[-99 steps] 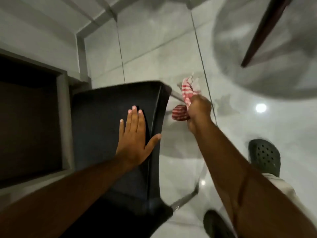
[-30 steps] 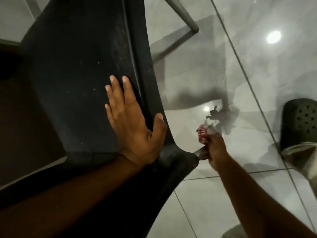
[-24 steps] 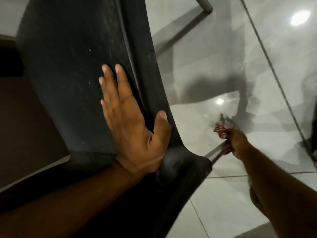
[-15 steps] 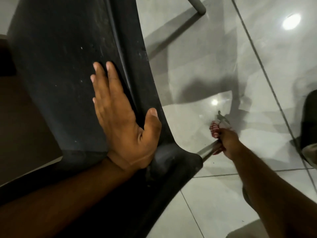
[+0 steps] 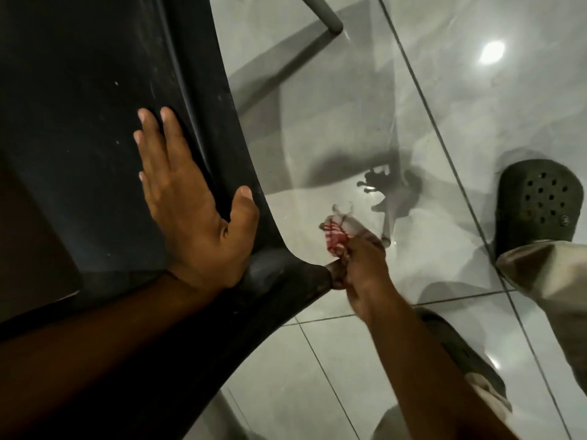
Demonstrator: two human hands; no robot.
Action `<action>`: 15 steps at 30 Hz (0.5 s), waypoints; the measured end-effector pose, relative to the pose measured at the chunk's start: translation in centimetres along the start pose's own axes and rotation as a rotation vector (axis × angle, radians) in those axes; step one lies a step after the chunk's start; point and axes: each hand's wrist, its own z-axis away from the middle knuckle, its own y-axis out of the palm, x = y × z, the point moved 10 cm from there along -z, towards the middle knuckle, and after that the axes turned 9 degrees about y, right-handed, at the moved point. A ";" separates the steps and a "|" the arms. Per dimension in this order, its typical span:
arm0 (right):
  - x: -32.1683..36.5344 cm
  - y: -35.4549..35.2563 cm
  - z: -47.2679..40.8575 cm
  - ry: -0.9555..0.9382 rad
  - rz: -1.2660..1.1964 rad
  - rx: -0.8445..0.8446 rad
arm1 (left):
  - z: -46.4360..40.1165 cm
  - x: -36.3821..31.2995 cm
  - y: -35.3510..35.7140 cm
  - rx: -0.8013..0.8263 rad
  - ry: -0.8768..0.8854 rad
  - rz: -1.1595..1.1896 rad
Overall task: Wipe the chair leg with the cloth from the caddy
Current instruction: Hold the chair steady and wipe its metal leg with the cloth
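Head view: right hand [image 5: 365, 268] clamped with cloth [image 5: 336, 238] around leg [image 5: 386, 238] top, beside seat [image 5: 95, 122] corner — wiping underway, lower leg likely left. Left hand [image 5: 193, 217] flat, fingers spread, on seat.

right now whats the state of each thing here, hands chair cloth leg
left hand: open, flat on the seat
chair: black, steadied by the left hand
right hand: closed around the cloth at the top of the near leg
cloth: red and white, bunched
near leg: mostly hidden, foot on the floor
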 end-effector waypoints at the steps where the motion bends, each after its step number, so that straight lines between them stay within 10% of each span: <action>1: 0.4 -0.8 -1.5 -0.015 0.016 -0.018 | 0.1 0.0 0.0 0.002 0.005 0.003; 15: 2.9 -5.1 -12.8 -0.028 0.210 -0.046 | -0.1 -0.3 0.5 0.009 0.017 0.013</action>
